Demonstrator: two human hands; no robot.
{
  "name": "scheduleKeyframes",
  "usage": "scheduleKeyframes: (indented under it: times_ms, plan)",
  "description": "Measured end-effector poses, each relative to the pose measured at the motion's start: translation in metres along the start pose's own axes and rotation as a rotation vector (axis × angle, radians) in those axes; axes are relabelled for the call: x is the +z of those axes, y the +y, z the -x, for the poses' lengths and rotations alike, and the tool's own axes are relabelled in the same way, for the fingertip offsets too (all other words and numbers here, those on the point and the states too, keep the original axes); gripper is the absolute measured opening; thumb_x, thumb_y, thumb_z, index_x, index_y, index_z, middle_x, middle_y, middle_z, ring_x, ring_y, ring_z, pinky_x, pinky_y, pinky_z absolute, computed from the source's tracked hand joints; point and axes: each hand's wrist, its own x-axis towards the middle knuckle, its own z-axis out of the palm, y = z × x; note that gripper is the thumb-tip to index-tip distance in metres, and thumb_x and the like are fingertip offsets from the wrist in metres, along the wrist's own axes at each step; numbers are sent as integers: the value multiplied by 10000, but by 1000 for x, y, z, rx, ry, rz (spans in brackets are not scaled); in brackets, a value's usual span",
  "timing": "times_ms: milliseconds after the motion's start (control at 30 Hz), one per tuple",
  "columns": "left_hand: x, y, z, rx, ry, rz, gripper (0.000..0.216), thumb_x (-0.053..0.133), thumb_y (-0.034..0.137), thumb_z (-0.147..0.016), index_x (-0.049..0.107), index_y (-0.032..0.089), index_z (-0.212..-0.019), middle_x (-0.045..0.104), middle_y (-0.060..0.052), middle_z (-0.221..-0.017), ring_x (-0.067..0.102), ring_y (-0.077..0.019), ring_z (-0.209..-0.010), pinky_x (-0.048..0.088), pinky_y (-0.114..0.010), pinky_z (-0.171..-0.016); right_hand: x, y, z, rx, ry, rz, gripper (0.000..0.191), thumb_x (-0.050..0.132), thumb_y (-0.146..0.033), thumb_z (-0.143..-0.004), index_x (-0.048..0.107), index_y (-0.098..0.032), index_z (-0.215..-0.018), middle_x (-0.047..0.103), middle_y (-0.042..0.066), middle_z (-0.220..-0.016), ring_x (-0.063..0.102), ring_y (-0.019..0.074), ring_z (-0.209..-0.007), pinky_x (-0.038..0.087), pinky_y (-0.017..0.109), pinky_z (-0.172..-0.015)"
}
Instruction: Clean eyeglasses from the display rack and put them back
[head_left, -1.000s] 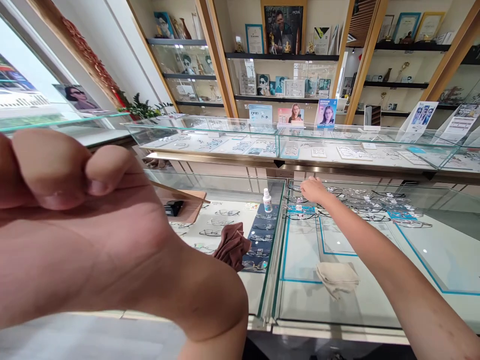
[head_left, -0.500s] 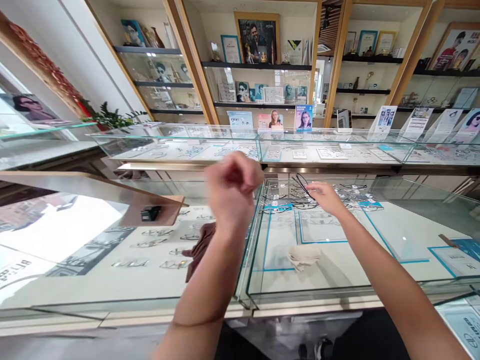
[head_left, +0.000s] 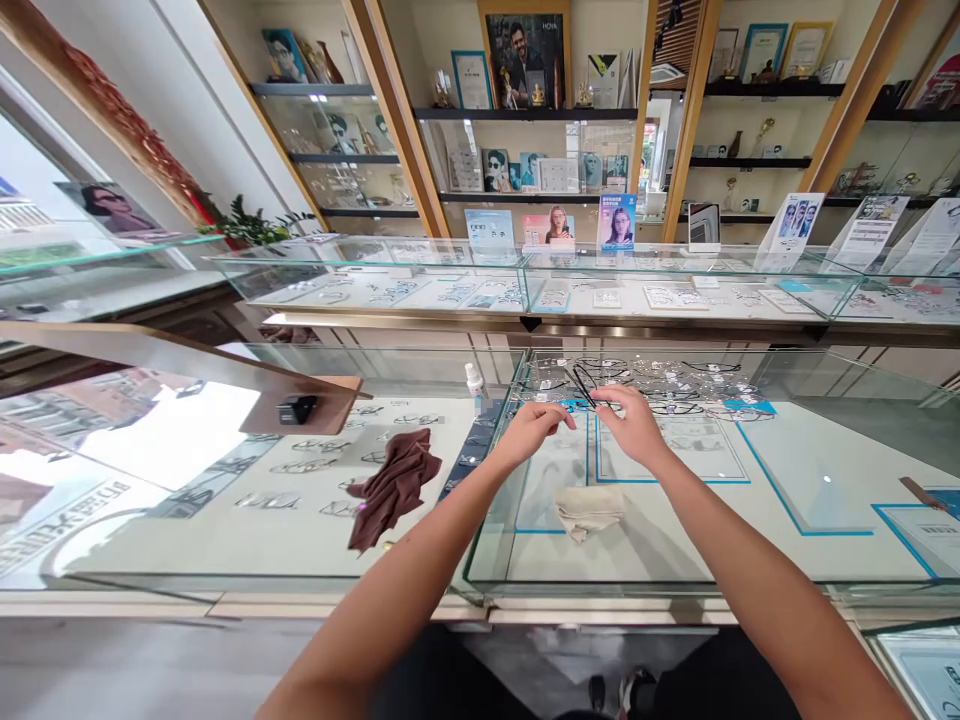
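The right hand (head_left: 630, 428) pinches lifted glasses (head_left: 582, 384), the left hand (head_left: 534, 428) is loosely spread, apparently empty; other pairs (head_left: 679, 408) lie on the counter (head_left: 675, 552).

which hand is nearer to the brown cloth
Left. The left hand is to the right of the brown cloth, apart from it; the right hand is farther right, holding dark glasses.
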Motion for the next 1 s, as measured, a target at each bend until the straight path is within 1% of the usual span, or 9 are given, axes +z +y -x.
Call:
scheduleKeyframes:
  times_ms: [100, 267, 367, 433, 533, 667, 733, 900, 1000]
  plan:
    - [2, 1, 3, 3, -27, 11, 309, 576, 409, -726, 744, 161, -652, 491, 9, -565, 329, -108, -557, 278, -273, -555, 3, -9, 8, -68, 31, 27, 294, 571, -236, -935, 801, -242, -1117, 789, 89, -1242, 655, 291, -1229, 496, 479, -1096]
    - [2, 4, 7, 9, 8, 28, 297, 614, 412, -762, 768, 167, -694, 576, -3, -611, 353, -106, -560, 292, -267, -552, 4, -17, 13, -125, 45, 53, 289, 571, -237, -939, 794, -249, -1124, 791, 81, -1221, 659, 299, -1174, 510, 486, -1057]
    - [3, 2, 8, 48, 30, 38, 285, 663, 432, -774, 774, 176, -717, 646, -26, -664, 444, -125, -603, 341, -269, -584, 5, -20, 15, -144, 51, 86, 301, 568, -244, -944, 793, -240, -1144, 786, 91, -1216, 653, 304, -1153, 514, 486, -1039]
    - [5, 0, 7, 70, 63, 50, 277, 709, 442, -768, 767, 173, -737, 672, -40, -703, 511, -142, -654, 385, -273, -622, 6, -21, 17, -157, 52, 124, 309, 568, -256, -950, 792, -227, -1160, 782, 102, -1220, 645, 311, -1146, 512, 492, -1033]
    - [10, -3, 7, 64, 126, 79, 282, 786, 438, -743, 738, 164, -791, 658, -27, -721, 544, -134, -673, 416, -264, -648, 6, -22, 18, -161, 48, 193, 318, 569, -273, -959, 788, -221, -1183, 777, 111, -1242, 636, 323, -1144, 504, 506, -1028]
    - [16, -3, 7, 46, 194, 140, 399, 859, 504, -722, 688, 162, -836, 701, -43, -838, 600, -131, -700, 443, -251, -628, 6, -23, 20, -168, 23, 261, 343, 565, -271, -961, 772, -199, -1225, 769, 122, -1284, 622, 334, -1166, 494, 517, -1030]
    - [18, -2, 8, 46, 220, 166, 457, 875, 554, -713, 683, 163, -853, 702, -40, -825, 615, -134, -680, 456, -254, -609, 8, -24, 22, -183, 4, 285, 357, 567, -269, -960, 763, -188, -1248, 762, 124, -1306, 615, 334, -1177, 491, 512, -1035]
    - [23, -4, 9, 122, 305, 157, 428, 851, 563, -757, 713, 167, -842, 723, -41, -792, 655, -149, -682, 534, -277, -664, 13, -24, 25, -222, -7, 305, 382, 565, -274, -963, 736, -207, -1299, 732, 119, -1370, 602, 329, -1205, 494, 510, -1037]
    - [24, -7, 11, 189, 397, 32, 333, 785, 503, -829, 758, 177, -893, 768, -60, -841, 682, -162, -727, 537, -269, -664, 13, -26, 27, -273, 70, 244, 360, 578, -266, -941, 748, -215, -1255, 706, 124, -1403, 599, 330, -1210, 489, 525, -1045]
